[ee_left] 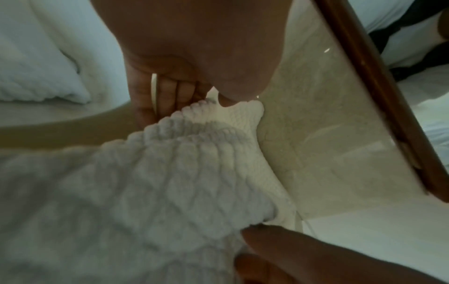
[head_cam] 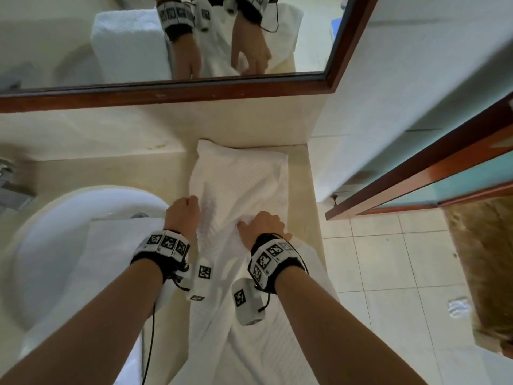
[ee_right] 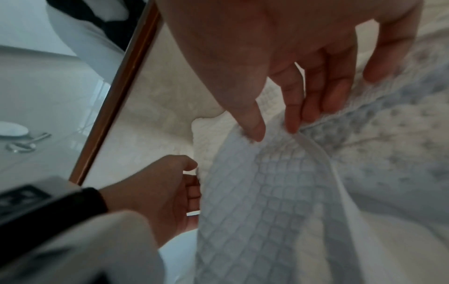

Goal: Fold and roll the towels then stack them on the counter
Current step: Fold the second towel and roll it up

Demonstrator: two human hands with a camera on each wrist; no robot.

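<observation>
A white waffle towel [head_cam: 244, 179] lies lengthwise on the beige counter [head_cam: 111, 173], its far end against the back wall and its near end hanging over the front edge. My left hand [head_cam: 191, 202] grips the towel's left edge with curled fingers. In the left wrist view the left hand [ee_left: 211, 97] pinches the towel [ee_left: 182, 182] between thumb and fingers. My right hand [head_cam: 249, 225] holds a raised fold near the towel's middle. Up close, the right hand [ee_right: 274, 132] pinches the hemmed edge of the towel [ee_right: 267, 192] between thumb and forefinger.
A second white towel [head_cam: 116, 245] lies folded across the white sink [head_cam: 55, 218] on the left. A tap [head_cam: 11, 179] stands at far left. The wood-framed mirror [head_cam: 166, 90] hangs behind. The counter ends at right above a tiled floor [head_cam: 388, 259].
</observation>
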